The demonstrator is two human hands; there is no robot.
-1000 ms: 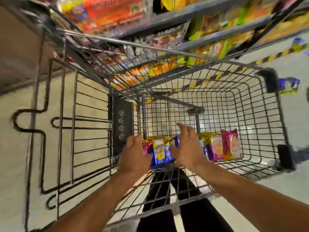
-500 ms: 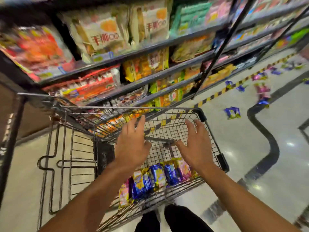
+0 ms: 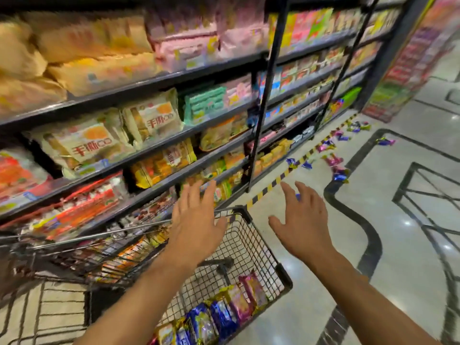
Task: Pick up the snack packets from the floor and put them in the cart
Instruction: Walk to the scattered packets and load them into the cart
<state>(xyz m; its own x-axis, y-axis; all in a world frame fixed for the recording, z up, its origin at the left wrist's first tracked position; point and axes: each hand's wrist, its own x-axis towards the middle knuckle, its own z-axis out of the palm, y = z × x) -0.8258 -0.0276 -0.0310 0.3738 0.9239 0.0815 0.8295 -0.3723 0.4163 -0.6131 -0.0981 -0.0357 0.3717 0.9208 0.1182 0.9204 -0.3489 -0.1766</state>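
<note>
From the head camera I see both of my hands held out in front of me with nothing in them. My left hand is over the wire cart, fingers straight and spread, palm down, grasping nothing. My right hand hangs just to the right of the cart's rim, above the pale floor, fingers likewise relaxed and spread, released.

In the cart's basket, at its near end, a row of snack packets stands side by side against the right wall: blue ones nearer me, pink and purple ones further along, with a yellow-edged one at the bottom of the picture. More packets lie scattered on the floor well ahead of my hands, strung along the yellow-and-black striped line at the foot of the shelves and out onto the tiles; they look blue, pink and purple, though at that distance they are blurred and I cannot count them surely.

To my left the store shelves run away down the aisle, stacked with bagged and boxed goods in cream, orange, pink and green. A dark curved band is inlaid in the floor to the right of my right hand.
</note>
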